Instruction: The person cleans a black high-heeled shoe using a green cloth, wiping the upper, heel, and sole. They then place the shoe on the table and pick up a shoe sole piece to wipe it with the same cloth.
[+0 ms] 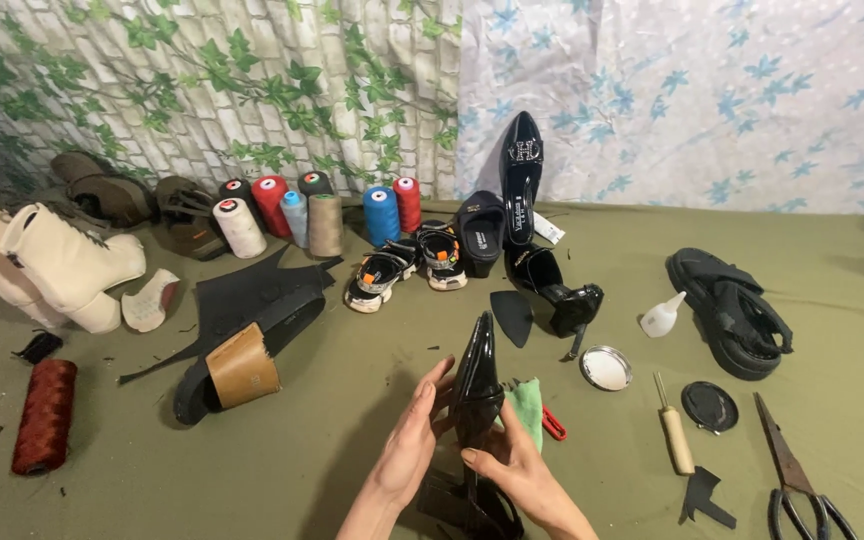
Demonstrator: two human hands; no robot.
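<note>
Both my hands hold a glossy black high-heeled shoe [476, 385] upright, toe pointing up, above the green cloth floor. My left hand [410, 445] grips its left side with the fingers wrapped against the shoe. My right hand [517, 468] holds the lower right side, thumb pressed on it. A green cloth [529, 402] and a red-handled tool [554, 425] lie just behind the right hand. Black scraps [462, 500] sit under my hands.
A matching black heel [552, 285] and a black sole piece [513, 316] lie beyond. Thread spools [324, 222], small sandals [402, 265], white boots [47, 265], a black sandal [737, 305], glue bottle [662, 316], round tin lid [606, 368], awl [674, 432] and scissors [792, 480] surround me.
</note>
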